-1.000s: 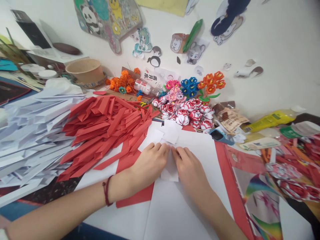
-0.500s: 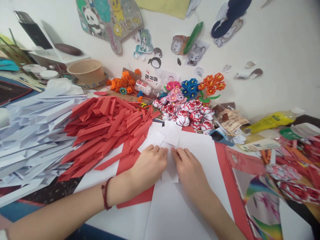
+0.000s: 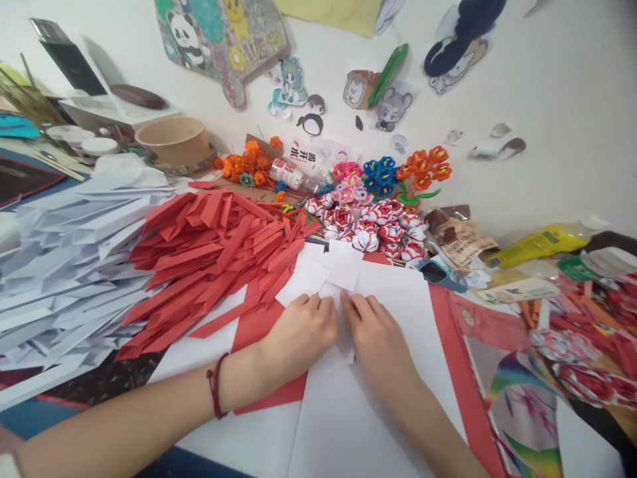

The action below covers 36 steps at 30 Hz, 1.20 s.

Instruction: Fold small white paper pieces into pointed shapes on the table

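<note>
My left hand (image 3: 303, 332), with a dark red cord bracelet at its wrist, has its fingers curled at the left edge of a small white paper piece (image 3: 345, 335). Across from it, my right hand (image 3: 375, 332) pinches the same piece at its right side. The piece lies between the hands over large white sheets (image 3: 358, 425), partly hidden by my fingers. Just beyond my fingertips, small white paper squares (image 3: 309, 275) rest on the sheets. Red paper (image 3: 269, 318) shows under the white sheets.
Folded white strips (image 3: 74, 265) and folded red strips (image 3: 213, 245) are heaped at the left. Red-and-white paper flowers (image 3: 385, 222) stand behind the sheets. A blue object (image 3: 442, 273), a yellow bottle (image 3: 542, 242) and a patterned bag (image 3: 527, 398) are at the right.
My left hand has shifted slightly right, closer to my right hand. The white piece between them looks narrower, its lower end now slanted.
</note>
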Available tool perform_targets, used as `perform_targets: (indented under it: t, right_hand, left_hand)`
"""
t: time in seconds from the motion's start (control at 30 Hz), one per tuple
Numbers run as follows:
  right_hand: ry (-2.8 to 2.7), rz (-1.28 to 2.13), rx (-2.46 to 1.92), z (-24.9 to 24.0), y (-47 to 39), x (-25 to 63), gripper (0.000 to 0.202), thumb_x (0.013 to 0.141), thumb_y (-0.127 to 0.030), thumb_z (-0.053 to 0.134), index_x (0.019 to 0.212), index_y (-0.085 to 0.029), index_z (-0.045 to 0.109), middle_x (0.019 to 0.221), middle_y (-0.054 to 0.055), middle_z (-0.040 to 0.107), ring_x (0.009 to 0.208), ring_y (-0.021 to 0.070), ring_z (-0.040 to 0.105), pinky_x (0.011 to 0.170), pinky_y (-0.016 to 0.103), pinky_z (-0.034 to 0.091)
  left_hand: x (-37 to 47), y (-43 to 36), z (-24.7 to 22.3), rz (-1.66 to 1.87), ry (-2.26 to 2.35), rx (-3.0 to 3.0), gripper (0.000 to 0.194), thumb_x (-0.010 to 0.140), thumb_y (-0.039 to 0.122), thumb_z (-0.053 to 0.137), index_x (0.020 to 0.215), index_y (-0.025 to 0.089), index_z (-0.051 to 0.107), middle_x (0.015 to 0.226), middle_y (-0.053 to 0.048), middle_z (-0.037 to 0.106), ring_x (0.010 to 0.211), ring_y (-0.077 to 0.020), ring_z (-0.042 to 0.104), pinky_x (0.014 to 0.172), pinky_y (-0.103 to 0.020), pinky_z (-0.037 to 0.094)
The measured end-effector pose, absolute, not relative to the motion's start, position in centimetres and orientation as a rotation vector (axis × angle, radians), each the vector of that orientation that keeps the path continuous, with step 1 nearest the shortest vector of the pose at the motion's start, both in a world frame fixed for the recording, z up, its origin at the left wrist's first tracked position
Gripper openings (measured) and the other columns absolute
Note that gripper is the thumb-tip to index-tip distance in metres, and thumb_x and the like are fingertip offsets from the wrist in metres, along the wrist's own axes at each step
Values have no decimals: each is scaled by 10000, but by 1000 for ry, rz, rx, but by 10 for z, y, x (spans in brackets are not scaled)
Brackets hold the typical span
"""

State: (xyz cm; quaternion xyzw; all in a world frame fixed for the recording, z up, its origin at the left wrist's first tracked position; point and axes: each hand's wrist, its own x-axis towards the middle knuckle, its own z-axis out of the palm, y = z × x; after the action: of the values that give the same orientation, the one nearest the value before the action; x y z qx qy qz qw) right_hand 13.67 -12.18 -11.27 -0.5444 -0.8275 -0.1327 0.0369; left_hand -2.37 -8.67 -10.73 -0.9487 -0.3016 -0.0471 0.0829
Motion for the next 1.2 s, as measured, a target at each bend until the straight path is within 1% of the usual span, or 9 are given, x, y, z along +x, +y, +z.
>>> perform_targets:
  t: [0.07, 0.23, 0.47, 0.67, 0.83, 1.0, 1.2]
  right_hand:
    - [-2542, -402, -1683, -113, -122, 137, 439, 806, 6, 486, 1241, -47, 514, 947, 109, 587, 806, 217, 484, 674, 345, 444]
    - [-2544, -410, -1695, -113, -122, 137, 438, 817, -6, 477, 1250, -66, 494, 1010, 111, 589, 825, 214, 489, 679, 340, 444]
    - [-2529, -397, -1749, -112, -122, 138, 478, 805, -2, 462, 1277, -79, 473, 978, 97, 594, 809, 215, 492, 664, 340, 436]
    - [-2525, -422, -1810, -108, -123, 137, 508, 791, 6, 464, 1284, -117, 471, 965, 83, 587, 804, 214, 503, 651, 342, 428]
    - [-2518, -494, -1836, -104, -127, 135, 531, 776, 4, 467, 1286, -140, 481, 906, 79, 586, 787, 225, 519, 639, 352, 412]
    - [-2503, -529, -1866, -99, -131, 135, 473, 771, -19, 494, 1224, -145, 551, 868, 85, 596, 745, 222, 535, 629, 354, 398]
    - [-2520, -615, -1894, -96, -136, 133, 423, 778, -32, 493, 1177, -139, 588, 826, 74, 603, 696, 207, 544, 601, 341, 390]
  left_hand:
    - [-23, -87, -109, -137, -912, -2830, 233, 805, 15, 424, 971, 70, 577, 839, -104, 609, 733, -224, 573, 610, -342, 465]
    - [-22, -88, -114, -145, -988, -2804, 340, 831, 30, 416, 1155, 57, 517, 931, -122, 625, 796, -201, 588, 650, -322, 472]
    - [-22, -87, -119, -173, -1033, -2802, 437, 824, 51, 440, 1260, 31, 440, 969, -128, 624, 827, -204, 592, 660, -319, 469]
    - [-23, -85, -118, -156, -1033, -2816, 445, 843, 57, 408, 1288, 37, 403, 951, -132, 620, 816, -197, 596, 650, -314, 469]
    - [-24, -85, -116, -158, -1021, -2825, 450, 845, 51, 406, 1295, 32, 392, 937, -125, 623, 813, -196, 599, 637, -308, 470]
    - [-24, -86, -114, -152, -1020, -2822, 483, 835, 52, 424, 1315, 32, 369, 938, -117, 619, 802, -202, 600, 633, -312, 471]
    - [-23, -85, -114, -169, -1014, -2824, 487, 811, 36, 452, 1292, 24, 383, 897, -102, 620, 769, -205, 604, 598, -312, 457]
